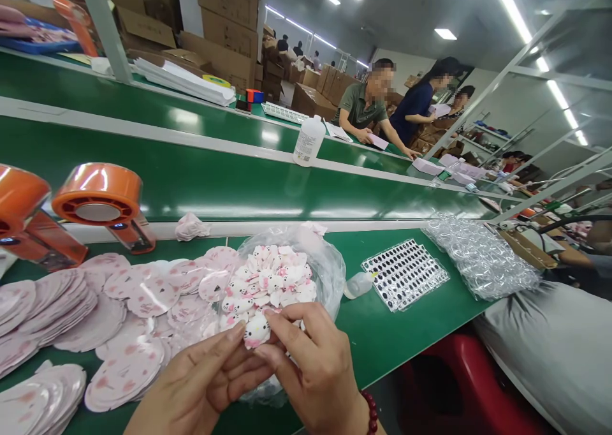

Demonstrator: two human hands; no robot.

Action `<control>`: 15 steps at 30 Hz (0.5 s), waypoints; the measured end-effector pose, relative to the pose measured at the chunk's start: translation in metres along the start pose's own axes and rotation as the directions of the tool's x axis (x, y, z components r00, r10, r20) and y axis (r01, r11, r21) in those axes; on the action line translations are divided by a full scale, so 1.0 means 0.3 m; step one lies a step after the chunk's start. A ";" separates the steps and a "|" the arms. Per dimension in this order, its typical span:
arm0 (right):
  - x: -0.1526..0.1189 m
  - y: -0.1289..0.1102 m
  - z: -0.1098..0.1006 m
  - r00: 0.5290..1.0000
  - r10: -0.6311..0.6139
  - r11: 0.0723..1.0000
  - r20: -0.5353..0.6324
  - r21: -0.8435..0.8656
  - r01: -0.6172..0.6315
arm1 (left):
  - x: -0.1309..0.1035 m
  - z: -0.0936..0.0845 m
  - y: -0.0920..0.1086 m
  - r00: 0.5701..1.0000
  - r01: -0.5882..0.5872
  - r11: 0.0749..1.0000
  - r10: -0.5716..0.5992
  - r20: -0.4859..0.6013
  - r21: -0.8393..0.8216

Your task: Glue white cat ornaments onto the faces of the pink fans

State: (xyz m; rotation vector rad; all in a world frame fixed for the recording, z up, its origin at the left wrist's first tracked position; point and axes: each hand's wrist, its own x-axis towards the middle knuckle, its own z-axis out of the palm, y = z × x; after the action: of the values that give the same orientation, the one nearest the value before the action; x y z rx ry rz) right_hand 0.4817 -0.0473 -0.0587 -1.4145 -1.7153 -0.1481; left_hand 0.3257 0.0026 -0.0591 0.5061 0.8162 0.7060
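Note:
A small white cat-face piece with pink at its lower edge is held between both hands. My left hand grips its left side with the thumb on top. Thumb and fingers of my right hand pinch its right side; a dark red bead bracelet is on that wrist. Just beyond the hands, a clear plastic bag lies open around a pile of similar cat-face pieces. To its right are a small translucent bottle with a yellowish tip and sheets of dark oval pieces.
Stacks of pink printed rounds cover the left. Two orange handheld fans stand behind them. A white bottle stands by the green conveyor. Clear plastic rings lie right, near a red stool. People work across the line.

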 end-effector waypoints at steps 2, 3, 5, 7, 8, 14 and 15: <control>0.004 -0.002 0.001 1.000 0.008 1.000 0.006 0.000 -0.008 | -0.006 0.000 0.002 1.000 0.000 1.000 -0.001 0.010 0.009; 0.007 -0.004 0.002 1.000 0.015 1.000 0.002 0.002 -0.015 | -0.009 0.000 0.004 1.000 0.001 1.000 -0.001 0.016 0.011; 0.013 -0.007 0.004 0.999 0.025 1.000 -0.020 0.007 -0.025 | -0.015 0.001 0.007 0.999 -0.004 1.000 0.004 0.043 0.003; 0.016 -0.008 0.006 0.999 0.023 1.000 -0.033 0.016 -0.022 | -0.016 -0.001 0.012 0.998 0.013 1.000 -0.012 0.065 -0.010; 0.017 -0.008 0.006 1.000 0.012 1.000 -0.027 0.025 -0.011 | -0.015 -0.003 0.015 0.998 0.020 1.000 -0.019 0.068 -0.018; 0.017 0.003 -0.017 0.989 -0.016 0.990 0.150 0.138 -0.005 | -0.002 0.010 0.033 0.999 0.034 0.999 -0.034 0.001 -0.017; 0.019 0.006 -0.023 0.983 0.008 0.985 0.181 0.169 -0.039 | -0.001 0.016 0.033 0.999 0.036 0.999 -0.036 -0.003 -0.013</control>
State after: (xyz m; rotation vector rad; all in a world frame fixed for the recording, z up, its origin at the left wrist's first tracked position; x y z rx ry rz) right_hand 0.4871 -0.0468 -0.0514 -1.3520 -1.8099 0.1424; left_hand 0.3258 0.0084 -0.0496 0.4772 0.8217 0.6784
